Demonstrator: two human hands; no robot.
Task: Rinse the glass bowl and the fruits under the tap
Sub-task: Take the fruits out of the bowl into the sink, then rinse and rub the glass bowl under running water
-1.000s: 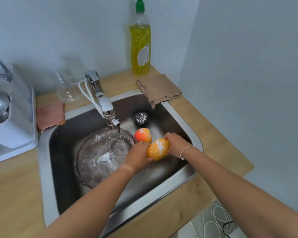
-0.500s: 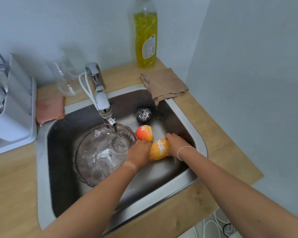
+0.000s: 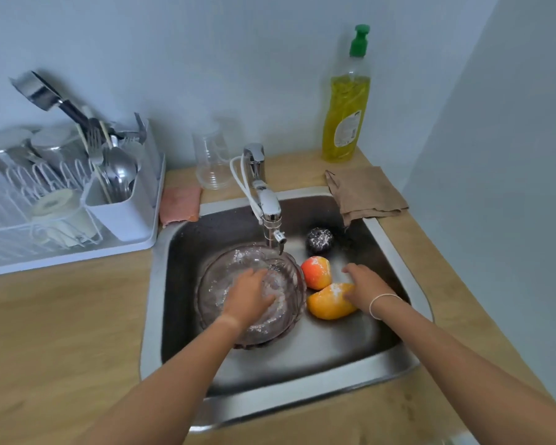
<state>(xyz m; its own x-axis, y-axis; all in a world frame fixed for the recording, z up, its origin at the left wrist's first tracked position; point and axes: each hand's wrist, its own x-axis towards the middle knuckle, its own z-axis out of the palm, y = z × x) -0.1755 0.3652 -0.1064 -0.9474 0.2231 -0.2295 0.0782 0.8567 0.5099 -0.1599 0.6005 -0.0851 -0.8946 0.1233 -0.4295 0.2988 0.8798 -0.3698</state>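
Head view showed the left hand (image 3: pixel 252 293) spread flat inside the glass bowl (image 3: pixel 219 284) under the tap (image 3: pixel 268 207), centre frame; right hand (image 3: pixel 365 285) rested loosely on the orange fruit (image 3: pixel 326 303). White residue remained on the fruits; rinsing looked barely begun.

Clear pink-tinted ribbed glass bowl (image 3: pixel 225 277); red-orange round fruit (image 3: pixel 316 272); orange-yellow fruit (image 3: pixel 329 302) dusted white; dark speckled round fruit (image 3: pixel 319 240); yellow liquid bottle (image 3: pixel 345 104) was green-capped; brown folded cloth (image 3: pixel 366 194).

Pale blue-grey walls (image 3: pixel 206 59) — light wooden countertop (image 3: pixel 61 332).
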